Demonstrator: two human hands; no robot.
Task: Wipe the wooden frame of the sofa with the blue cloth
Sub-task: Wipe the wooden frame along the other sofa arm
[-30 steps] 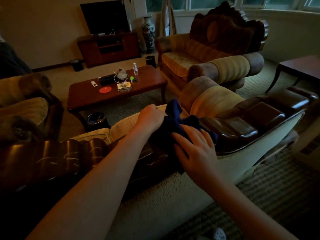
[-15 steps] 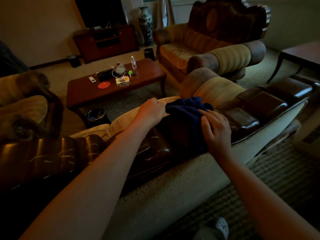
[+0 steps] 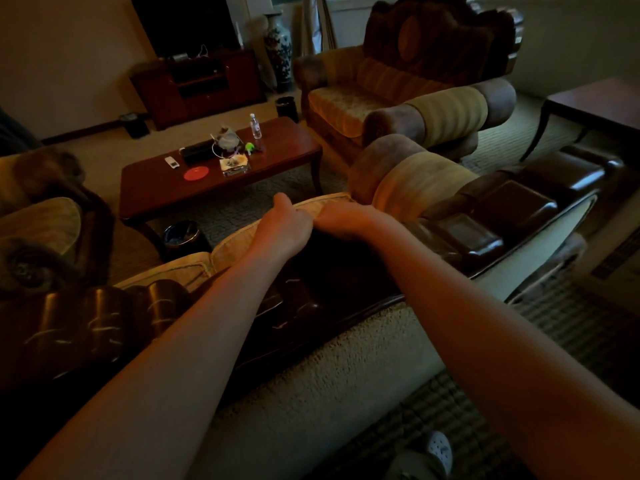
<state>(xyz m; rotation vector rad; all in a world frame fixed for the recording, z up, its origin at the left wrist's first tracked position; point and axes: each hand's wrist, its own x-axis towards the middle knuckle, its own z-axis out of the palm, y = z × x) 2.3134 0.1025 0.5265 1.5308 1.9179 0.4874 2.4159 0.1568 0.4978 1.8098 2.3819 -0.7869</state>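
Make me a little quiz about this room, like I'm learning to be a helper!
1. True or false: the red disc lies on the coffee table.
2. Which stands nearer the armchair: A) the water bottle or B) the white remote?
3. Fill in: the left hand and right hand meet over the sofa's wooden ____.

Key: 1 true; 2 A; 3 frame. The blue cloth is too dark to make out under the hands, so no question on it.
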